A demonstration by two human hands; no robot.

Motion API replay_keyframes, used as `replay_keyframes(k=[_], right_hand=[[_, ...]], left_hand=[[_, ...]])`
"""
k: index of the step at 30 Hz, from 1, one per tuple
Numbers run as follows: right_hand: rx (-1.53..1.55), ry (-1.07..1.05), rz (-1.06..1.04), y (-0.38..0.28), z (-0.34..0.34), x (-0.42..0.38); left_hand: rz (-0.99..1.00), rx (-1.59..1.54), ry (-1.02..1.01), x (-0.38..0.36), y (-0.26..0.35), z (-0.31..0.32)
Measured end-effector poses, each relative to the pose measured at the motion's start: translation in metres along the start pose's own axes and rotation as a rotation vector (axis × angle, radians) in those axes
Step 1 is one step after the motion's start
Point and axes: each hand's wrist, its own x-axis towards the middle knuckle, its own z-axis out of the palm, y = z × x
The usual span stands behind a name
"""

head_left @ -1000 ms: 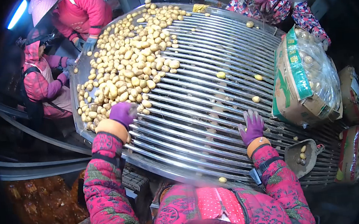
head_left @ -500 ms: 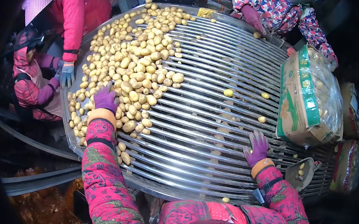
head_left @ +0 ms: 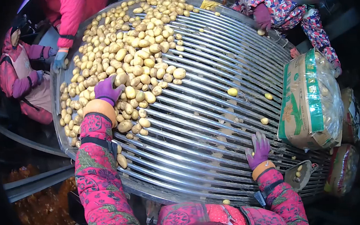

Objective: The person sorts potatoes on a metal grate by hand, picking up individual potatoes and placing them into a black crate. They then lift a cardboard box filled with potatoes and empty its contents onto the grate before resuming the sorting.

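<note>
Steel roller table [head_left: 214,122], dim shed

- Potatoes [head_left: 132,44]: small, pale yellow, heaped loosely across the far left of the grate.
- Roller grate [head_left: 206,123]: round, shiny metal bars, mostly bare on the near right.

Potato heap [head_left: 129,53] at roller table's [head_left: 214,122] left; box [head_left: 307,96] right, scoop [head_left: 297,176] perhaps before it.
</note>
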Motion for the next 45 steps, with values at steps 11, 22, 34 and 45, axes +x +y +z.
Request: replay_keyframes(k=[11, 22, 34, 45], right_hand=[[0.004, -0.018, 0.005, 0.003, 0.001, -0.002], [0.005, -0.009, 0.018, 0.001, 0.002, -0.002], [-0.015, -0.012, 0.016, 0.003, 0.005, -0.002], [0.003, -0.011, 0.021, 0.004, 0.002, -0.002]], left_hand=[[-0.385, 0.313, -0.219, 0.012, 0.040, -0.016], [0.150, 0.239, 0.100, -0.010, -0.014, 0.003], [0.114, 0.521, -0.412, 0.019, 0.039, -0.024], [-0.117, 0.278, -0.430, 0.000, 0.058, -0.042]])
